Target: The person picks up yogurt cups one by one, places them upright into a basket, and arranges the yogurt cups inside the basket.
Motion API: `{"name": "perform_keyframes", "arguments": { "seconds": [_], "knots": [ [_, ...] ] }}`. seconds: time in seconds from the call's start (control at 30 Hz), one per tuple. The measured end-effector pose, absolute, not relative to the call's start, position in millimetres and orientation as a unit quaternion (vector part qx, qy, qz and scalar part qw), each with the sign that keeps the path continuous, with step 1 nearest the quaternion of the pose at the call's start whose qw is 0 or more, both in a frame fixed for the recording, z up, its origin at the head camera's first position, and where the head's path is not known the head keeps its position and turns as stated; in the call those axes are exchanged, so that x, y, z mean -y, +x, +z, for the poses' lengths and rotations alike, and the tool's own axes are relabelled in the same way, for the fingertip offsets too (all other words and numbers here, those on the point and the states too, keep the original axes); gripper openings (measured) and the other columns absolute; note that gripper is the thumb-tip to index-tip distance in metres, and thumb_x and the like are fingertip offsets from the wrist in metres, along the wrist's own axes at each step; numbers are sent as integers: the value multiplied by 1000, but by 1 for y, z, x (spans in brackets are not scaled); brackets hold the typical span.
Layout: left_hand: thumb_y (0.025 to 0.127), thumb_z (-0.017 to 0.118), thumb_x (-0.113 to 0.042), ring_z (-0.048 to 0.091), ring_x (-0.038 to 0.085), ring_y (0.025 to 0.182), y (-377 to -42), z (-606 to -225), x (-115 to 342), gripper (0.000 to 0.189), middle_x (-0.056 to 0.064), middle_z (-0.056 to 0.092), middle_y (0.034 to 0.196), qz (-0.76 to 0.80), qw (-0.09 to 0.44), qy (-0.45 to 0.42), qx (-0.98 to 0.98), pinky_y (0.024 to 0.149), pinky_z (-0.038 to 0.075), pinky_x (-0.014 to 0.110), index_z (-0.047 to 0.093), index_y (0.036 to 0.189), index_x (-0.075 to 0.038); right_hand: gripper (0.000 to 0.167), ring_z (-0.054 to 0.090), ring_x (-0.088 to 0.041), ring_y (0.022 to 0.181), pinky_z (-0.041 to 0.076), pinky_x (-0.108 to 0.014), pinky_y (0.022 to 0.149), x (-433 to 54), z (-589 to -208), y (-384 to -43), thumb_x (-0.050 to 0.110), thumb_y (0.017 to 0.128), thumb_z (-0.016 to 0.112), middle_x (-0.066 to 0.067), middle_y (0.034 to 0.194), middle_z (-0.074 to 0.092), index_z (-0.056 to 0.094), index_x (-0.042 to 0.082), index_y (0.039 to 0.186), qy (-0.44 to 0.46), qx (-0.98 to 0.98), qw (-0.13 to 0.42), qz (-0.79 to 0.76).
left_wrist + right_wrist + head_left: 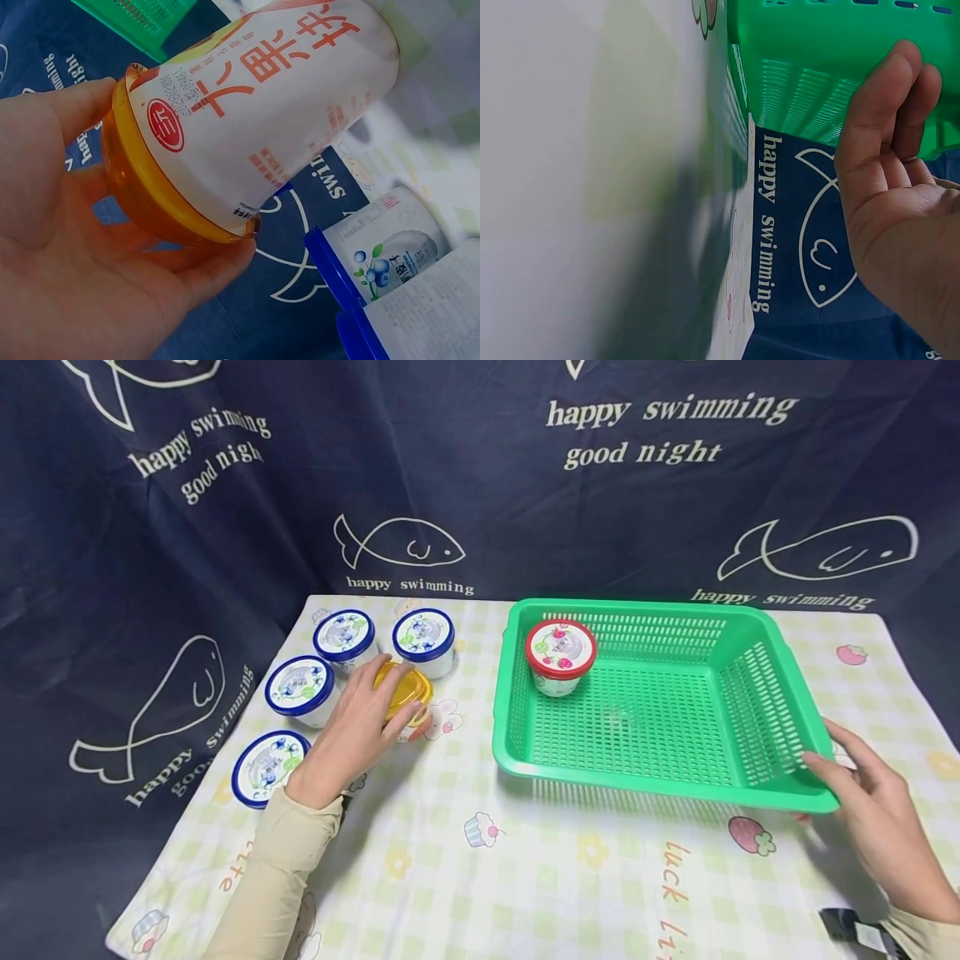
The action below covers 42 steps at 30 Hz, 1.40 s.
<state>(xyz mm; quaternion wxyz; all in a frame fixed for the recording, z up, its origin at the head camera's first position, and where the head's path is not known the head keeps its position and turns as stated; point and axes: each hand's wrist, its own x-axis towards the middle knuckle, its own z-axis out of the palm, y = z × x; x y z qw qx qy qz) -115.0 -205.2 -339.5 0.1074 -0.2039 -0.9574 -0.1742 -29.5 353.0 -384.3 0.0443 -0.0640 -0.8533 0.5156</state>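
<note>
My left hand [352,727] grips a white paper cup by its clear yellow lid [407,692]; in the left wrist view thumb and fingers curve round the lid, and orange lettering marks the cup's side [255,97]. Whether its base touches the table I cannot tell. Over at the right, my right hand [877,802] holds the right rim of a green plastic basket [645,782], thumb over the edge and other fingers at the outside. A cup with a red lid [561,647] stands inside the basket, at its left end.
Several blue-lidded cups, such as the back one [423,633] and the front one [270,768], stand round my left hand. A checked cloth [540,877] with printed pictures covers the table. Behind hangs a dark blue curtain [525,527] with white fish.
</note>
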Motion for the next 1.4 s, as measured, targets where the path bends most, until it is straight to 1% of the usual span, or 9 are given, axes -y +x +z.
{"name": "perform_keyframes", "arguments": {
  "seconds": [0.13, 0.4, 0.63, 0.87, 1.07, 1.3, 1.4],
  "knots": [
    [100, 60, -36, 35, 39, 137, -115, -340, 206, 52, 23, 38, 148, -181, 112, -214, 953, 111, 31, 56, 49, 143, -10, 55, 67, -20, 55, 49, -24, 54, -353, -385, -30, 18, 105, 50, 13, 82, 73, 32, 26, 156, -64, 852, 42, 518],
    [99, 62, -35, 38, 39, 135, -114, -338, 204, 50, 22, 39, 147, -184, 136, -232, 945, 109, 34, 55, 49, 142, -14, 57, 68, -19, 56, 48, -18, 57, -352, -384, -30, 22, 105, 50, 16, 80, 71, 27, 27, 158, -77, 859, 37, 505],
    [97, 65, -37, 39, 37, 134, -113, -333, 200, 49, 18, 43, 145, -180, 150, -240, 942, 109, 36, 54, 53, 139, -14, 56, 68, -19, 56, 48, -18, 58, -352, -383, -30, 21, 105, 50, 16, 81, 72, 28, 26, 157, -73, 858, 40, 507],
    [94, 69, -35, 43, 36, 129, -111, -328, 194, 47, 17, 47, 139, -185, 156, -248, 938, 105, 41, 53, 56, 134, -14, 56, 68, -18, 56, 48, -19, 57, -352, -383, -30, 21, 105, 50, 17, 82, 71, 29, 26, 157, -73, 858, 41, 507],
    [93, 70, -35, 42, 35, 131, -109, -323, 191, 47, 17, 47, 141, -192, 172, -260, 930, 104, 43, 53, 57, 133, -13, 56, 67, -19, 56, 48, -18, 57, -352, -384, -30, 22, 105, 50, 17, 82, 71, 29, 27, 157, -76, 860, 39, 503],
    [93, 70, -35, 43, 32, 132, -110, -315, 187, 49, 14, 47, 143, -195, 185, -288, 919, 107, 41, 50, 57, 134, -13, 55, 66, -19, 54, 48, -20, 55, -352, -384, -30, 19, 105, 50, 16, 81, 71, 31, 25, 156, -70, 859, 48, 504],
    [93, 69, -36, 43, 31, 132, -111, -313, 186, 49, 14, 47, 143, -195, 186, -299, 915, 107, 41, 49, 57, 134, -12, 56, 67, -19, 55, 48, -20, 56, -352, -384, -30, 20, 105, 50, 16, 81, 71, 30, 25, 157, -71, 860, 45, 504]
  ]
}}
